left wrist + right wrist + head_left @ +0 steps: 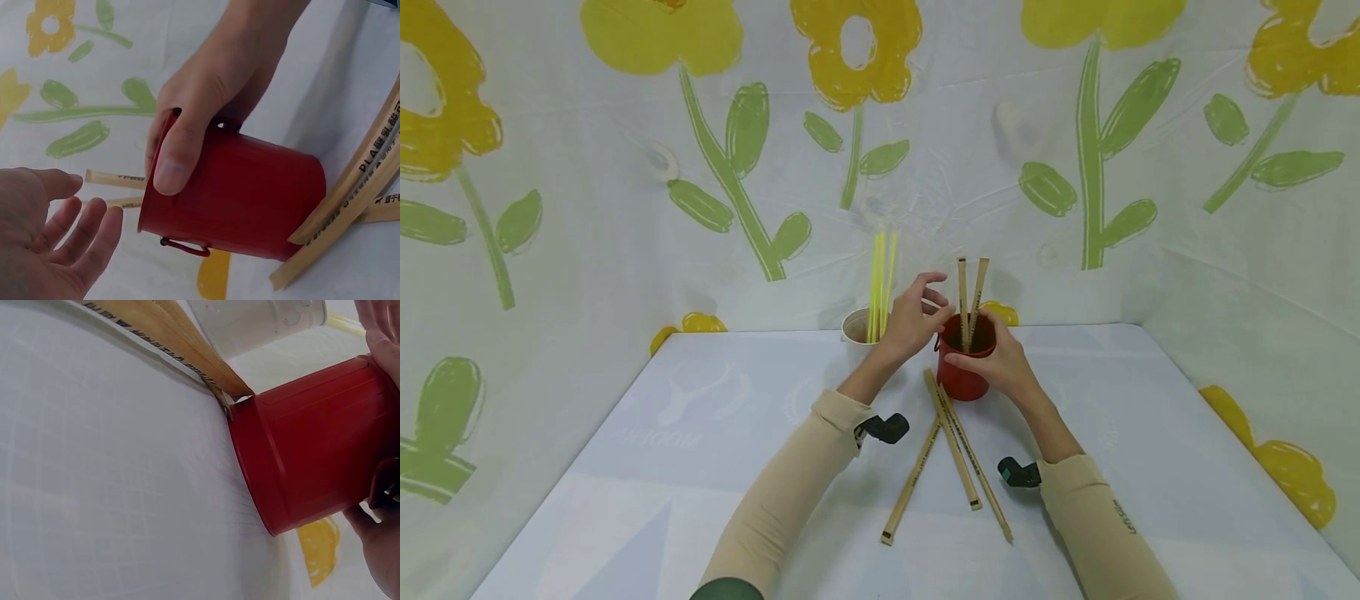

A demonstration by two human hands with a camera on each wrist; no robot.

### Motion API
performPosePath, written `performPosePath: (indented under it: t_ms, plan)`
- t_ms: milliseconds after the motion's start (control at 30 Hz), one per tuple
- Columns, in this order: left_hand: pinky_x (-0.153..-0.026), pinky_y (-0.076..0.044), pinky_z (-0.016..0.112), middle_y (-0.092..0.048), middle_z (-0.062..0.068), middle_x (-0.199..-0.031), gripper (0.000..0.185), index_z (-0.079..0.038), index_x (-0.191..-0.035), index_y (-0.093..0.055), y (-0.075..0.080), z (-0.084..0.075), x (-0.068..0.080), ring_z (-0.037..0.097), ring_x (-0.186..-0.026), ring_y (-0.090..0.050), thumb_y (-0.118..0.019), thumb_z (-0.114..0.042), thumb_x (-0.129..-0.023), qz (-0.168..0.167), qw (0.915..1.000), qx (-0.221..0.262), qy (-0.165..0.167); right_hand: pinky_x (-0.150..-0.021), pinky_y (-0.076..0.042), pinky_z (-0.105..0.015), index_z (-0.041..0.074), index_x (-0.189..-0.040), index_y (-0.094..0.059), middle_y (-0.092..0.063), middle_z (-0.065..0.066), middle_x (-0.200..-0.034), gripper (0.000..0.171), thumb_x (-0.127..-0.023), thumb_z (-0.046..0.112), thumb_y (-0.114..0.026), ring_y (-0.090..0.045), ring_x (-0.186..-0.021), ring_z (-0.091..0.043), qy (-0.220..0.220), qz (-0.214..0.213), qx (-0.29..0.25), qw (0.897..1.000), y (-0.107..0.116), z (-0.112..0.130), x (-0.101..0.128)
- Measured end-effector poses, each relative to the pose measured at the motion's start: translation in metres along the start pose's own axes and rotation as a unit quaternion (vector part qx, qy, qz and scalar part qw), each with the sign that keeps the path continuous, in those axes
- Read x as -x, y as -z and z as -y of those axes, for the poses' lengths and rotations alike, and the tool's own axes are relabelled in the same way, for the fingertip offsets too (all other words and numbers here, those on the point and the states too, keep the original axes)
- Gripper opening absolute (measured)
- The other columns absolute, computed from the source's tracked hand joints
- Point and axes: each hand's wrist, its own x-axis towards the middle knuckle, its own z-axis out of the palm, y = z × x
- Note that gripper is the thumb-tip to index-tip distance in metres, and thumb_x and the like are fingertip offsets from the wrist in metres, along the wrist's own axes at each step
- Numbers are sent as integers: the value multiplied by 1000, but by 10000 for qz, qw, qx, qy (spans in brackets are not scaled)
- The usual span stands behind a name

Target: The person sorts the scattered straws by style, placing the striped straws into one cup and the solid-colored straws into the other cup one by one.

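Note:
My right hand [1006, 363] grips a small red pail [961, 385] at its rim; in the left wrist view the thumb of the right hand [215, 81] lies along the pail's outside. The red pail [319, 444] stands on the table. Two brown paper-wrapped straws [962, 287], printed with lettering, stick up from it. Beside the rim, on the left, is my left hand [913, 321], fingers loosely bent and holding nothing. In front of the pail, three more wrapped straws [912, 482] lie crossed on the table, their far ends near its base.
A white pail [854, 327] stands behind my left forearm, with several yellow sticks [882, 283] upright in it. The white table [715, 467] meets a flower-printed cloth [940, 167] at the back and sides.

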Motion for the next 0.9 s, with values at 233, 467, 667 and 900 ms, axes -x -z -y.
performPosePath:
  t_ms: [233,467,667,900]
  plan:
    - [-70,-58,26,-68,12,-102,44,-12,-134,-51,1,5,8,25,-90,-72,-67,-15,-93,104,9999,-125,-48,-101,-47,-54,20,-149,-28,-47,-9,-144,91,-78,38,-83,-45,-132,-31,-9,18,7,10000,0,-1,-1]
    - [-72,-58,26,-67,11,-105,44,-14,-135,-51,2,12,19,23,-91,-70,-67,-20,-94,242,9997,5,62,-101,-46,-57,19,-150,-27,-46,-13,-145,90,-79,29,-82,-44,-132,-35,40,39,-142,9999,-1,-1,0]
    - [-71,-59,26,-66,11,-104,44,-14,-134,-52,1,17,28,24,-90,-71,-68,-19,-93,290,9994,178,36,-100,-48,-53,20,-149,-28,-47,-9,-143,90,-79,36,-82,-46,-131,-30,24,-2,-12,10000,-1,-4,-1]
    - [-70,-59,26,-65,11,-102,48,-9,-134,-52,0,22,42,25,-92,-71,-70,-20,-91,409,9991,97,47,-99,-49,-54,20,-147,-30,-48,-10,-143,90,-77,38,-83,-46,-131,-32,135,-49,-1,9999,-1,-4,0]
